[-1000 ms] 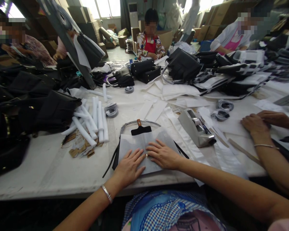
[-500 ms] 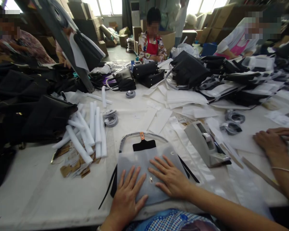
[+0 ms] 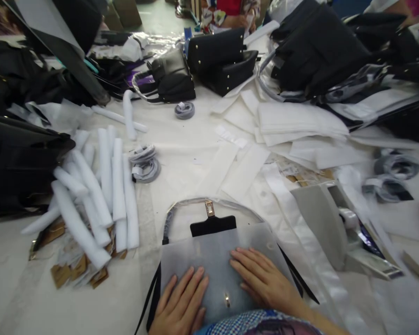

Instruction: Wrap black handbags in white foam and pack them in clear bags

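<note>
A black handbag [image 3: 212,226] lies near the front edge, its wrapped handle arched away from me. A translucent sheet [image 3: 216,260] covers most of the bag, and a small gold clasp shows at its lower middle. My left hand [image 3: 183,302] rests flat on the sheet's lower left, fingers extended and holding nothing. On the right part of the sheet, my right hand [image 3: 261,281] also lies flat with its fingers stretched out. Black straps stick out at both sides of the bag.
White foam rolls [image 3: 91,200] and brown scraps lie left. A grey tape dispenser [image 3: 321,223] stands right, near coiled wrapped straps [image 3: 396,165]. Black bags [image 3: 216,60] and white sheets [image 3: 296,121] fill the far side. A person's fingers show at the right edge.
The view has tilted down and come closer to the table. My right hand's fingers have drawn nearer together on the sheet. The neighbouring person's hands have mostly left the view.
</note>
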`<state>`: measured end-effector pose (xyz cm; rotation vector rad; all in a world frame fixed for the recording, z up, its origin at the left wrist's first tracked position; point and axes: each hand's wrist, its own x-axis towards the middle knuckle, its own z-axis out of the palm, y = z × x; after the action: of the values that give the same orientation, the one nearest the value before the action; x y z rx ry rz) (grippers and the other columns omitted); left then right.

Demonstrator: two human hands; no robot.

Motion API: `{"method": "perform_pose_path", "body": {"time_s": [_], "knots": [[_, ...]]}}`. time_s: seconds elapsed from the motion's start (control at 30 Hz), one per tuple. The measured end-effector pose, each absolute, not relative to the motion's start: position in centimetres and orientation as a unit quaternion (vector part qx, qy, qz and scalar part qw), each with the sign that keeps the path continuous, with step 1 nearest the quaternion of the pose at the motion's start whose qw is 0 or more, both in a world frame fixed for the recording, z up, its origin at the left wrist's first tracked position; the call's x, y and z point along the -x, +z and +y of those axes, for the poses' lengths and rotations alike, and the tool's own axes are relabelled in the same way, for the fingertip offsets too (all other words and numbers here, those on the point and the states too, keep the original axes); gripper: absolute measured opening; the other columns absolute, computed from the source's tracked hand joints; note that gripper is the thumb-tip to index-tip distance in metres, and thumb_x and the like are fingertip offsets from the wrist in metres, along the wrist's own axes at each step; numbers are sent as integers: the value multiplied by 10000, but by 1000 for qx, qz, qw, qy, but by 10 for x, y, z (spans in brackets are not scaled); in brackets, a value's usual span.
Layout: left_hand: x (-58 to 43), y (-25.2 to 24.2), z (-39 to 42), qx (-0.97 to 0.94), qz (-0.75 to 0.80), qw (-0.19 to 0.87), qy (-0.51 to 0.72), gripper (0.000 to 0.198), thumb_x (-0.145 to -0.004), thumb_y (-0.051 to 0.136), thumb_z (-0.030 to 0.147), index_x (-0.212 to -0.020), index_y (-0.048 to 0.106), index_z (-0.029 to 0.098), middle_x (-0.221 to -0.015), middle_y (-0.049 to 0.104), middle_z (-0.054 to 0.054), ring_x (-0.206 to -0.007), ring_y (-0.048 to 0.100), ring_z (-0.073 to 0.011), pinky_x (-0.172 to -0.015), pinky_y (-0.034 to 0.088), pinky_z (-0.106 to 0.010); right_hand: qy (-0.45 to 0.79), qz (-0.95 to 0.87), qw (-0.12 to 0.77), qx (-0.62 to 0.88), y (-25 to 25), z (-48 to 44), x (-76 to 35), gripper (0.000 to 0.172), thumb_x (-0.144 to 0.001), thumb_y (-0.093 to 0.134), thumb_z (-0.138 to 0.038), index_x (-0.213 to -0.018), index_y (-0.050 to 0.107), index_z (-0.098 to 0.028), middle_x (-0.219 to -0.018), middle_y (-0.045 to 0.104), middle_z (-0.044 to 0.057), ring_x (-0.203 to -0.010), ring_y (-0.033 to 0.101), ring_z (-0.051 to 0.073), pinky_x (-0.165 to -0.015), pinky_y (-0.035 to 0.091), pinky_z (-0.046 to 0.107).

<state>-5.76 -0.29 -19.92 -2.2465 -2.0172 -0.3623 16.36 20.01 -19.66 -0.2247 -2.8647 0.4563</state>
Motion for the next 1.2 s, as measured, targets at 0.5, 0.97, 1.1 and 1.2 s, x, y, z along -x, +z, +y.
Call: {"method": "perform_pose_path", "body": {"time_s": [0.5, 0.97, 1.1, 1.2], "knots": [[72, -157, 51, 664, -729, -38, -162, 397, -971, 454, 502, -1164, 640, 210, -1032, 733, -62, -959, 659, -238, -1127, 331, -484, 213, -967, 19, 141, -155, 233, -139, 340, -984, 499, -433, -1147, 659, -182, -962, 720, 105, -903, 653, 267, -972, 480, 497], [78, -162, 60, 665, -732, -78, -124, 418, -965, 428, 553, -767, 597, 226, -666, 585, -23, -639, 559, -215, -636, 440, -366, 229, -961, -79, 136, -159, 242, -121, 287, -1006, 470, -427, -830, 556, -217, -734, 651, 31, -681, 576, 213, -677, 367, 354], [74, -175, 61, 656, -744, -64, -106, 508, -978, 346, 579, -866, 658, 195, -686, 618, -31, -657, 588, -212, -658, 461, -374, 193, -967, -79, 147, -173, 240, -116, 276, -982, 527, -449, -839, 555, -215, -712, 665, 23, -649, 599, 213, -654, 334, 347], [62, -176, 60, 650, -751, -20, -119, 446, -1019, 338, 466, -1145, 673, 200, -917, 718, -59, -848, 662, -216, -943, 464, -452, 170, -971, -68, 153, -176, 238, -116, 282, -952, 582, -466, -831, 549, -213, -702, 657, 23, -662, 605, 221, -646, 317, 338]]}}
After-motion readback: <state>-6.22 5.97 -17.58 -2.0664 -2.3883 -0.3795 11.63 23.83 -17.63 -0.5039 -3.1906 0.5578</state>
